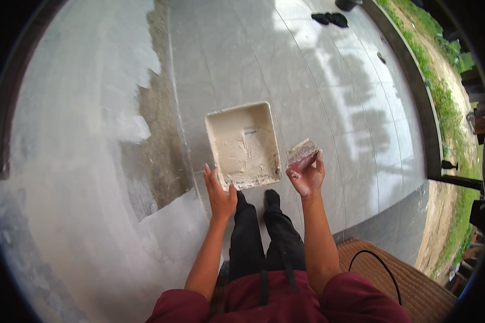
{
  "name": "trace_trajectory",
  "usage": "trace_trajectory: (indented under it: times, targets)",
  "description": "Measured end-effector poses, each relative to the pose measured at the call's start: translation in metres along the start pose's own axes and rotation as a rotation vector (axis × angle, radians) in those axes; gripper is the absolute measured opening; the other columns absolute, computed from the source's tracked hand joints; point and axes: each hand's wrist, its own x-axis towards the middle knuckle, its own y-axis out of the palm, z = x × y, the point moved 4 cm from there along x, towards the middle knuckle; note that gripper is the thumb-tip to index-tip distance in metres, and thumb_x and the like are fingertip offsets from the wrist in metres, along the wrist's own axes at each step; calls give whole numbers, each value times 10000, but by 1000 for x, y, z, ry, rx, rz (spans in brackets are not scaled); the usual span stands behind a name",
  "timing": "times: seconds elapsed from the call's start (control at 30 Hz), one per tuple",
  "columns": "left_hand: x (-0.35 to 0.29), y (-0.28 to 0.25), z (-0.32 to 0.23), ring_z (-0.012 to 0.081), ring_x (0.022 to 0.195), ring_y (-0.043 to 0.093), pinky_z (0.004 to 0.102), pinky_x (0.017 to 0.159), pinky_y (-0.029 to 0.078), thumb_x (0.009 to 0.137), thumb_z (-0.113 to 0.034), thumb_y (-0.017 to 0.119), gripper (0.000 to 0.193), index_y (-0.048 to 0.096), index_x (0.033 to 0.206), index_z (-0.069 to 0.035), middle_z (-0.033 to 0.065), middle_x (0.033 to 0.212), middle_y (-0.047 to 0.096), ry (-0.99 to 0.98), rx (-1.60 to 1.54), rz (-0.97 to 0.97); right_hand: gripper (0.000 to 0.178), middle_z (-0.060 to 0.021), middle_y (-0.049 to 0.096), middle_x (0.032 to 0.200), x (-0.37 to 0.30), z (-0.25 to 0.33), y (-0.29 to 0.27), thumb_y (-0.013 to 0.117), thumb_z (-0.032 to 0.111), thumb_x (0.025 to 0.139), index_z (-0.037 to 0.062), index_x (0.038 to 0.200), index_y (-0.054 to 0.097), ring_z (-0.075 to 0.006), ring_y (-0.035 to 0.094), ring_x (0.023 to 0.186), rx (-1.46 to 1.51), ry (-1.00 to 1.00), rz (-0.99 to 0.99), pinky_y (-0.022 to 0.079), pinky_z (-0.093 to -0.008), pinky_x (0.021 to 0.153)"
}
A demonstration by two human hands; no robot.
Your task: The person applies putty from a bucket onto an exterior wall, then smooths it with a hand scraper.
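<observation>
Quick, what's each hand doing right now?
Left hand: at the near-left corner of the tray; can't tell whether it's gripping.
Right hand: closed, holding a smeared tool.

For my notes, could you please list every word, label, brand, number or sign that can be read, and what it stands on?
None can be read.
The blue mark inside the cream tray is too small to tell whether it is lettering.
The smeared scraper in the right hand shows no readable text.
</observation>
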Motion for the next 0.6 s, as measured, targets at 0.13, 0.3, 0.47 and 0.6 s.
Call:
trace_trajectory:
  times: [0.13,0.3,0.47,0.6]
  targets:
    - [-16,-35,-49,482,1474,206,540,1199,209,906,-242,590,667,336,1453,43,308,1596,195,-27,-89,-104,435,-66,675,1214,-6,-34,59,557,572,951,219,1169,686,-236,630,1009,-5,126,76,468,-363,609]
    - [-38,-107,-88,459,1459,269,519,1189,240,933,-272,558,652,338,1453,55,299,1583,248,-2,-155,-323,447,-66,656,1264,-5,-95,143,532,553,972,204,1219,660,-271,625,1097,20,319,234,510,-414,694]
    - [-94,-189,-92,456,1424,337,508,1180,266,932,-233,554,612,372,1436,61,294,1534,346,-70,-66,-586,458,-75,626,1334,-19,-176,190,532,546,973,204,1256,644,-311,597,1189,-41,589,320,519,-555,849]
    - [-148,-256,-110,448,1421,343,507,1172,294,895,-144,568,566,425,1409,43,251,1496,428,-145,103,-782,464,-92,622,1346,-48,-242,238,543,521,975,184,1283,623,-338,601,1202,-31,838,405,533,-581,865]
